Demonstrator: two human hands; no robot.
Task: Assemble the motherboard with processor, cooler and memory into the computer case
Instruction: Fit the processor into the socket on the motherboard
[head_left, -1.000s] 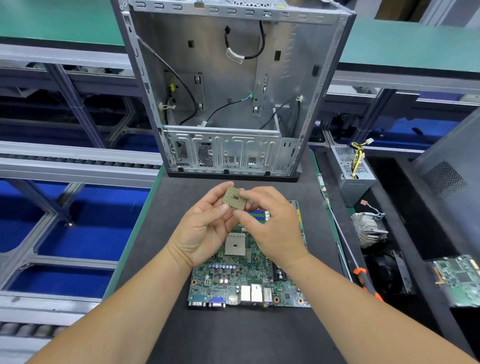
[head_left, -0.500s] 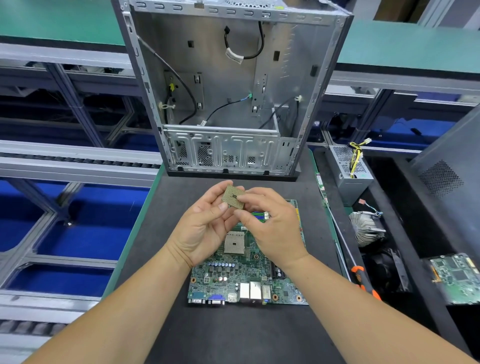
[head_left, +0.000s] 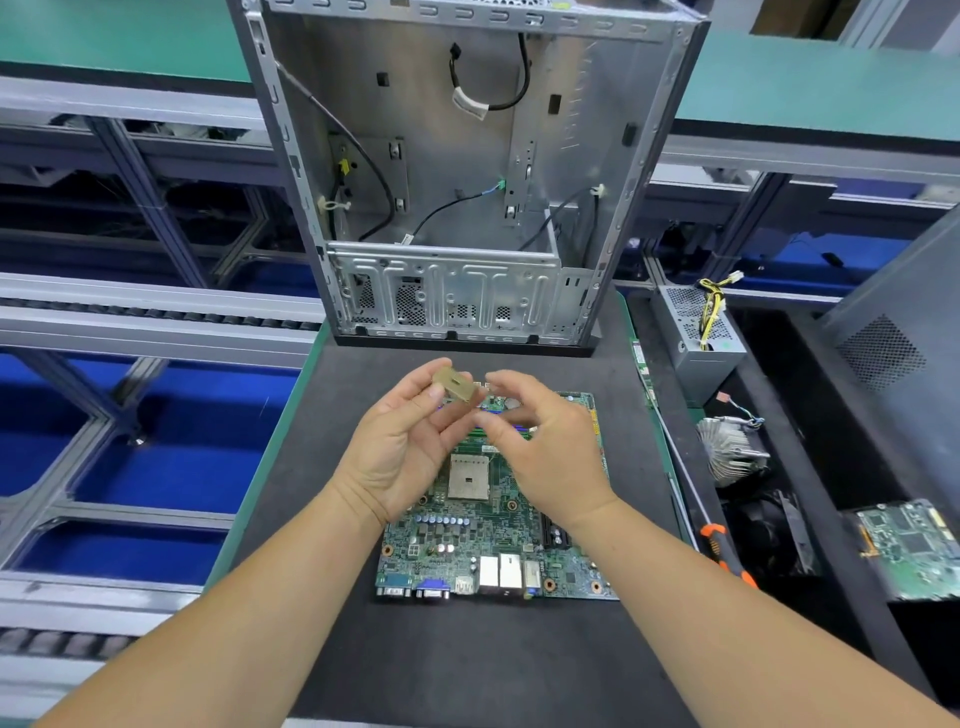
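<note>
We are early on: our left hand (head_left: 400, 457) pinches the processor (head_left: 455, 385) above its empty socket (head_left: 468, 476), right hand (head_left: 540, 441) loosely spread beside it, computer case (head_left: 467, 171) bare

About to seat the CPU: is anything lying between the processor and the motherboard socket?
Nothing visible lies on the socket. The left hand holds the processor above the motherboard; the right hand hovers beside it.

Tilted processor (head_left: 455, 384) above flat motherboard (head_left: 493, 525)
</note>
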